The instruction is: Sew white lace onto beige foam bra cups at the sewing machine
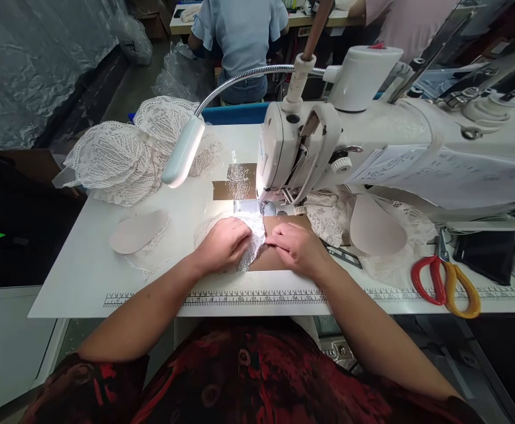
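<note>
My left hand (222, 242) rests curled on a piece of white lace (253, 235) in front of the sewing machine's needle (266, 206). My right hand (296, 246) pinches the lace's right edge, fingers pressed together, over a beige cup piece (266, 259) beneath. Both hands hold the fabric flat on the white table (85, 277), just below the presser foot. The white sewing machine (372, 141) stands directly behind my hands.
A pile of lace cups (125, 156) lies at the back left, a beige pad (138, 232) nearer. Red and yellow scissors (445, 282) and more lace with a pad (376, 227) are at the right. A gooseneck lamp (182, 153) hangs over the table. A person in blue (242, 35) sits behind.
</note>
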Available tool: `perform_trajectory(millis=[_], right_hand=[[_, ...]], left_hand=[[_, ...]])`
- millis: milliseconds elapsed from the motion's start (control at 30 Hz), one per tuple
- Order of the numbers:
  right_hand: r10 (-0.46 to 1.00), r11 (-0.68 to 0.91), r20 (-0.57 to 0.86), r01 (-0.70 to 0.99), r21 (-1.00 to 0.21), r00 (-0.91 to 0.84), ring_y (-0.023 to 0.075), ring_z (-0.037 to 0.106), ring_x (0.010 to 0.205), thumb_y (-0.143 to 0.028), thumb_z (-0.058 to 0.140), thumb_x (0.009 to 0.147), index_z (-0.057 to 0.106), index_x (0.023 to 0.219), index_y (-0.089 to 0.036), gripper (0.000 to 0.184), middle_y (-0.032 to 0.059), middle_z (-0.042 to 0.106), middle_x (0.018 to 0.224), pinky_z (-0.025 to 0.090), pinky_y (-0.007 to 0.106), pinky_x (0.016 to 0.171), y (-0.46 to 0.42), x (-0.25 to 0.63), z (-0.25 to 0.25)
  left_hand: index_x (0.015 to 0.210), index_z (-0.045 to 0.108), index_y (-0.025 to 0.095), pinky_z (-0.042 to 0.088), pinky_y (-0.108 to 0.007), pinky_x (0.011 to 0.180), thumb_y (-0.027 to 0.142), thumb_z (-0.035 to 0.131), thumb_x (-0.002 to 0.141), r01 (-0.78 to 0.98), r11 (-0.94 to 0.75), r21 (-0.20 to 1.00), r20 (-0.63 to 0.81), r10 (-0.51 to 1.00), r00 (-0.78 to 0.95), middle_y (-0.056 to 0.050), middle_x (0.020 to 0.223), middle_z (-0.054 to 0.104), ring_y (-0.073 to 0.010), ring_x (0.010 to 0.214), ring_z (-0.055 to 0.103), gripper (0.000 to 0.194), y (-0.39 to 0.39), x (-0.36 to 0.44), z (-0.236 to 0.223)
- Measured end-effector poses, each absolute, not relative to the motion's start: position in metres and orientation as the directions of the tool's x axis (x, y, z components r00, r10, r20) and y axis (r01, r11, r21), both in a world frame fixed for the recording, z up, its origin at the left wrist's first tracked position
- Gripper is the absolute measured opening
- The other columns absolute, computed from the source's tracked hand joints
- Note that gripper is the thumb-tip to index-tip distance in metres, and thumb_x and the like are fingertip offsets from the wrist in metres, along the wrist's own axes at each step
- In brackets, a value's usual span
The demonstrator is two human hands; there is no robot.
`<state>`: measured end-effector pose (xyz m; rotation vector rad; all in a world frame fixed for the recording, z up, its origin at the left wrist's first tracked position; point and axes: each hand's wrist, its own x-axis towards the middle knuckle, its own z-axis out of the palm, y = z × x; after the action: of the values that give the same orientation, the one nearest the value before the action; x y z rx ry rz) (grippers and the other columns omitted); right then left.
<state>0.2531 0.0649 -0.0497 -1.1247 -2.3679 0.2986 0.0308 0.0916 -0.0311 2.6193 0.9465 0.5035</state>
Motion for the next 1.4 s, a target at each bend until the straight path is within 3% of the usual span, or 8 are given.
perform_trajectory(millis=[133, 300, 367, 533, 800, 1033, 1233, 1400], right_hand=[[0.777, 0.629, 0.361, 0.656, -0.417, -0.515, 0.0164, 0.056, 0.074, -0.010, 0.050, 0.080, 0.070, 0.090, -0.019, 0.024, 0.0041, 0.063, 0.081, 0.044, 0.028, 0.065, 0.064, 0.255, -0.050], [0.824, 0.566, 0.350, 0.670, -0.481, -0.445, 0.0175, 0.060, 0.084, -0.012, 0.046, 0.085, 0.062, 0.110, -0.017, 0.030, 0.0064, 0.067, 0.095, 0.046, 0.029, 0.072, 0.062, 0.247, -0.045], [0.811, 0.586, 0.314, 0.684, -0.435, -0.494, 0.0182, 0.059, 0.084, -0.012, 0.047, 0.084, 0.062, 0.112, -0.019, 0.032, 0.0067, 0.066, 0.096, 0.045, 0.029, 0.071, 0.063, 0.243, -0.045], [0.774, 0.633, 0.244, 0.705, -0.321, -0.584, 0.0178, 0.056, 0.080, -0.009, 0.048, 0.080, 0.067, 0.094, -0.020, 0.026, 0.0056, 0.064, 0.086, 0.040, 0.028, 0.067, 0.065, 0.243, -0.047], [0.772, 0.634, 0.124, 0.742, -0.218, -0.623, 0.0181, 0.049, 0.078, -0.008, 0.048, 0.083, 0.064, 0.102, -0.021, 0.028, 0.0056, 0.061, 0.088, 0.034, 0.029, 0.065, 0.047, 0.246, -0.031], [0.826, 0.563, 0.148, 0.806, -0.184, -0.543, 0.0204, 0.048, 0.085, -0.005, 0.047, 0.082, 0.063, 0.106, -0.021, 0.033, 0.0059, 0.063, 0.097, 0.035, 0.031, 0.072, 0.028, 0.242, -0.037], [0.833, 0.553, 0.170, 0.809, -0.202, -0.527, 0.0211, 0.048, 0.086, -0.006, 0.046, 0.083, 0.062, 0.109, -0.020, 0.033, 0.0068, 0.063, 0.099, 0.037, 0.032, 0.072, 0.025, 0.242, -0.041], [0.827, 0.561, 0.186, 0.797, -0.225, -0.530, 0.0214, 0.049, 0.088, -0.006, 0.046, 0.084, 0.062, 0.109, -0.020, 0.033, 0.0076, 0.063, 0.101, 0.039, 0.032, 0.074, 0.024, 0.244, -0.042]], left_hand=[[0.078, 0.050, 0.017, 0.041, -0.032, 0.070, 0.019, 0.039, 0.089, 0.532, -0.681, 0.502, 0.192, 0.688, 0.700, -0.005, 0.077, 0.056, -0.0177, 0.072, 0.048, 0.016, 0.094, 0.024, -0.027], [0.075, 0.047, 0.018, 0.040, -0.033, 0.070, 0.020, 0.038, 0.089, 0.516, -0.716, 0.470, 0.171, 0.647, 0.743, -0.005, 0.076, 0.053, -0.0188, 0.073, 0.047, 0.016, 0.096, 0.025, -0.027], [0.074, 0.046, 0.018, 0.039, -0.033, 0.070, 0.021, 0.038, 0.089, 0.514, -0.729, 0.451, 0.166, 0.635, 0.754, -0.005, 0.075, 0.052, -0.0191, 0.073, 0.046, 0.017, 0.097, 0.025, -0.027], [0.079, 0.046, 0.018, 0.040, -0.033, 0.069, 0.023, 0.034, 0.091, 0.546, -0.681, 0.489, 0.150, 0.682, 0.716, -0.006, 0.078, 0.053, -0.0190, 0.073, 0.046, 0.017, 0.099, 0.021, -0.029], [0.083, 0.051, 0.017, 0.042, -0.031, 0.071, 0.025, 0.040, 0.090, 0.515, -0.689, 0.510, 0.164, 0.665, 0.728, -0.004, 0.078, 0.056, -0.0177, 0.074, 0.049, 0.015, 0.099, 0.018, -0.027], [0.104, 0.062, 0.016, 0.041, -0.035, 0.080, 0.016, 0.043, 0.088, 0.409, -0.852, 0.325, 0.218, 0.489, 0.845, -0.010, 0.102, 0.062, -0.0208, 0.090, 0.054, 0.025, 0.093, 0.021, -0.033], [0.118, 0.059, 0.021, 0.037, -0.035, 0.078, 0.016, 0.042, 0.090, 0.424, -0.896, 0.129, 0.161, 0.441, 0.883, -0.007, 0.095, 0.061, -0.0193, 0.080, 0.048, 0.033, 0.088, 0.025, -0.035], [0.119, 0.057, 0.021, 0.034, -0.036, 0.078, 0.013, 0.042, 0.089, 0.390, -0.917, 0.085, 0.172, 0.399, 0.901, -0.006, 0.086, 0.059, -0.0180, 0.075, 0.046, 0.035, 0.088, 0.025, -0.038]])
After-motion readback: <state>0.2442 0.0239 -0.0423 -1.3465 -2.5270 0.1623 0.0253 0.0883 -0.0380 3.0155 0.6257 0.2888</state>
